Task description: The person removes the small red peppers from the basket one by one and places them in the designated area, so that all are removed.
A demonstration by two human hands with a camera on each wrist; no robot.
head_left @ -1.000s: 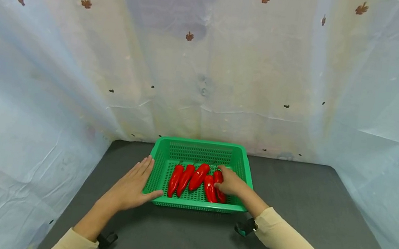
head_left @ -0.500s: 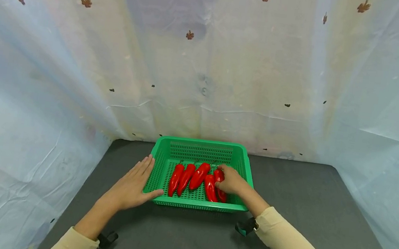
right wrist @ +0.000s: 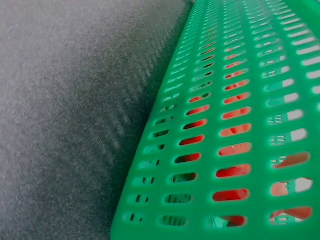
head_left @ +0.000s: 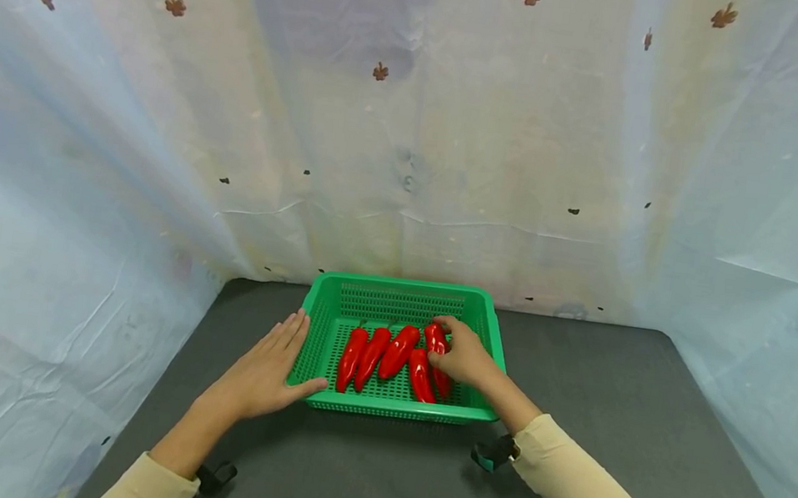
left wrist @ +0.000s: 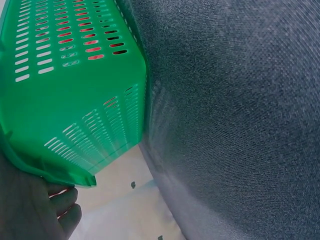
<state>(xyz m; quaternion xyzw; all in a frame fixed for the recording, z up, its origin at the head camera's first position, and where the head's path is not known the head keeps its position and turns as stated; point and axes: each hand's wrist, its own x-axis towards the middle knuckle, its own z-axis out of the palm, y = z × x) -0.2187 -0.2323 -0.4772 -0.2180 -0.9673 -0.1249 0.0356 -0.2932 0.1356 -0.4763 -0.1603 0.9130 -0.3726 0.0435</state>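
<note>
A green slotted plastic basket point(head_left: 389, 406) holds several glossy red chili peppers lying side by side. My right hand point(head_left: 470, 358) reaches over its right side and grips the rightmost chili pepper point(head_left: 435, 338), thumb on the near left and fingers at the stem end. Right beside it lies another chili pepper point(head_left: 421, 378). My left hand point(head_left: 260, 374) rests with straight, spread fingers on the basket's left rim at the front corner. In the left wrist view, the fingers point(left wrist: 64, 201) show past the rim. Red shows through the basket's side slots point(right wrist: 235, 170) in the right wrist view; the right hand's grip is hidden there.
The basket stands on a dark grey cloth-covered table point(head_left: 368, 481), near its back edge. Pale plastic sheeting point(head_left: 455, 164) with brown leaf prints hangs behind and at both sides. Three more chili peppers point(head_left: 371, 359) lie in the basket's left and middle part.
My right hand has shifted slightly back and up, carrying the rightmost chili pepper's stem end with it, toward the back left. The left hand and the basket have stayed put.
</note>
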